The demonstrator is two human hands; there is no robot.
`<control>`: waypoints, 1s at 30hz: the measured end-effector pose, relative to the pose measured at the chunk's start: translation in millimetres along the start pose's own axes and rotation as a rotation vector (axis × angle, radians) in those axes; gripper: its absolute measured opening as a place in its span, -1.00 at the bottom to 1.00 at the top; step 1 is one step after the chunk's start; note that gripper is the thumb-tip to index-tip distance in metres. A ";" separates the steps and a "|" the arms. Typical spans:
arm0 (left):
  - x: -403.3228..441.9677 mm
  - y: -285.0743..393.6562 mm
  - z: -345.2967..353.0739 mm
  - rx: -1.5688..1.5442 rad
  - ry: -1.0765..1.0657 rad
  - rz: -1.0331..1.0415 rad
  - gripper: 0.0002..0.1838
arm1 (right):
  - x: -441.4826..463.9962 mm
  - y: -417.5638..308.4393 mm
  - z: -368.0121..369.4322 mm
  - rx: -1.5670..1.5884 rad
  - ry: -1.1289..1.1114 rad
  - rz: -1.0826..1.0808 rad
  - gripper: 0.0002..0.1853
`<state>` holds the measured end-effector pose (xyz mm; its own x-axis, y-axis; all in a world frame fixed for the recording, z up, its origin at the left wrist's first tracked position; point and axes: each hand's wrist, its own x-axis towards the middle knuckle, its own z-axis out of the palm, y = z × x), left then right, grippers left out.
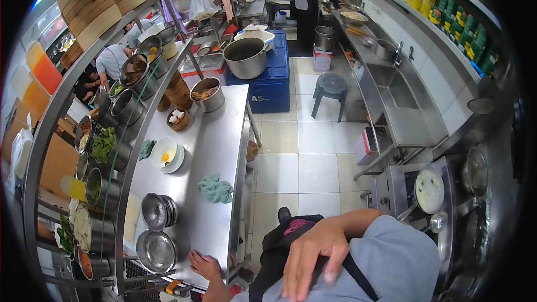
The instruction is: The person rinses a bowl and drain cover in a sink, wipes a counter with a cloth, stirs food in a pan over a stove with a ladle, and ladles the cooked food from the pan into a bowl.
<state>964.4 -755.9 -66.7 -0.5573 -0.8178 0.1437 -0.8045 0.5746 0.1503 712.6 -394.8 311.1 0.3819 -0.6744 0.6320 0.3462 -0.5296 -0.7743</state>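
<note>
My left hand (205, 265) lies flat on the near end of the steel table (193, 190), holding nothing. Close to it are a shallow metal bowl (156, 250) and a stack of metal bowls (155, 211). Farther along the tabletop lies a crumpled green cloth (215, 189). White bowls (167, 152), the top one with an egg yolk in it, stand beyond that. My right hand (314, 250) is raised in front of my apron and grey shirt, its fingers stretched downward and slightly blurred, with no object visible in it.
Metal containers of greens (105, 144) and other food line the rack on the left. A large pot (245, 59) sits on a blue cooler box (271, 86). A stool (330, 90) stands on the tiled floor before the sink (396, 95). Another person (306, 5) works at the back.
</note>
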 end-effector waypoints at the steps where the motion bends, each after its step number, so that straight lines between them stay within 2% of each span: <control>1: 0.0 -1.5 3.2 0.001 0.002 -0.002 -0.40 | 5.5 -3.9 1.6 -0.072 -0.015 0.066 -0.34; 5: 0.3 -1.0 3.8 -0.001 0.035 0.009 -0.41 | 3.4 2.9 -0.5 -0.017 -0.102 0.049 -0.22; 7: -0.5 3.0 -1.0 -0.003 0.026 -0.003 -0.41 | -0.9 3.6 3.5 0.141 -0.024 0.192 -0.12; 10: -0.5 3.4 -3.3 -0.012 0.019 -0.003 -0.41 | 1.3 6.6 1.0 0.122 -0.077 0.184 -0.07; 11: -0.4 2.2 -1.3 -0.017 0.024 0.005 -0.40 | 3.8 7.9 0.2 0.125 -0.083 0.183 -0.07; 13: -1.0 0.6 -0.7 -0.020 0.028 0.007 -0.40 | 10.0 12.1 0.1 -0.101 -0.142 0.172 -0.09; 23: -0.2 2.6 -3.2 -0.070 0.025 0.006 -0.40 | 23.1 36.1 -6.4 0.060 -0.200 0.155 -0.18; 25: -0.2 1.1 -3.3 -0.068 0.027 -0.010 -0.41 | 29.3 34.4 -7.5 0.058 -0.194 0.105 -0.27; 28: 0.3 0.9 -0.7 -0.092 0.049 0.011 -0.42 | 36.7 37.7 -15.5 0.112 -0.331 0.164 -0.17; 30: 0.1 1.7 -2.7 -0.094 0.048 -0.001 -0.42 | 39.7 39.0 -15.4 0.125 -0.339 0.148 -0.18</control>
<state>963.6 -754.9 -63.8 -0.5442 -0.8172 0.1898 -0.7810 0.5761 0.2410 728.1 -450.2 305.6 0.6899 -0.5194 0.5043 0.3601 -0.3581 -0.8614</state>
